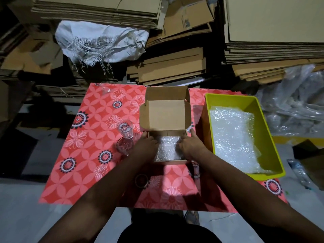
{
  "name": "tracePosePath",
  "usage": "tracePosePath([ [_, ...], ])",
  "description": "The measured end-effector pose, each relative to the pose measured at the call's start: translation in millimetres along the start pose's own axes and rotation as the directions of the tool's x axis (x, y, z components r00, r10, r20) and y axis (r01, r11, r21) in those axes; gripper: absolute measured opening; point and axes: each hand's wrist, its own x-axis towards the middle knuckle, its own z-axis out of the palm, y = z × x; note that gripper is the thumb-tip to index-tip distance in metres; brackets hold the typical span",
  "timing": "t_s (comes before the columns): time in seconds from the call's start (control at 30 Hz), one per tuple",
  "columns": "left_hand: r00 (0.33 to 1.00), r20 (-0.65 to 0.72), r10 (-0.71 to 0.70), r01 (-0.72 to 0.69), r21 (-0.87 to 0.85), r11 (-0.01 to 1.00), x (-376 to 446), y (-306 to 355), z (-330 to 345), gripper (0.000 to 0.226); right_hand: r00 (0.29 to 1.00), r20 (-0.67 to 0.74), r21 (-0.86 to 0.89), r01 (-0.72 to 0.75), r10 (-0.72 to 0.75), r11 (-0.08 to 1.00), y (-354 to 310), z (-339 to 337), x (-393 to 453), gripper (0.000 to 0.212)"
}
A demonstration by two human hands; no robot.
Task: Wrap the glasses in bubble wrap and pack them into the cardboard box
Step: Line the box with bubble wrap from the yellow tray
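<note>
Floral tablecloth [87, 137]: two glasses [124, 128], one cardboard box [166, 116], both hands [146, 144] released on bubble wrap [168, 148].

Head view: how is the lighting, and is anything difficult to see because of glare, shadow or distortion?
Head view: dim overall; a bright patch falls on the tablecloth between the forearms, which cast dark shadows; the two clear glasses are faint against the pattern; bubble wrap in the yellow bin glints white; the wide lens bends the cardboard stacks at the edges.

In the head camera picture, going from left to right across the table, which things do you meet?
Two bare glasses → left hand → bubble wrap in the cardboard box → right hand → yellow bin holding more bubble wrap.
</note>
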Motion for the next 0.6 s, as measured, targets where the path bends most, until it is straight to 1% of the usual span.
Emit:
tracePosePath([
  [0.13,1.0,0.016,-0.016,0.014,0.083,0.996,0,4,-13,0.019,0.998,-0.068,-0.028,-0.011,0.009,1.0,3,4,3,0.034],
  [0.23,0.994,0.104,-0.044,0.034,0.096,0.995,-1,7,-17,0.021,0.998,-0.053,-0.057,-0.031,0.028,0.998,2,10,4,0.036],
  [0.4,0.992,0.075,-0.1,0.095,0.066,0.993,4,13,-30,0.019,0.995,-0.074,-0.078,-0.067,0.061,0.995,-3,15,15,0.035],
  [0.47,0.993,0.077,-0.088,0.083,0.061,0.995,4,13,-27,0.019,0.994,-0.105,-0.062,-0.035,0.028,0.997,-1,10,14,0.033],
  [0.5,0.995,0.072,-0.069,0.064,0.057,0.996,3,13,-25,0.02,0.994,-0.11,-0.049,0.004,-0.009,0.999,1,7,11,0.032],
  [0.57,0.997,0.076,-0.024,0.019,0.06,0.998,1,9,-18,0.022,0.991,-0.092,-0.054,0.093,-0.098,0.994,5,2,7,0.026],
  [0.6,0.996,0.093,0.007,-0.011,0.047,0.999,-1,6,-16,0.023,0.991,-0.071,-0.063,0.112,-0.117,0.992,7,2,5,0.025],
])
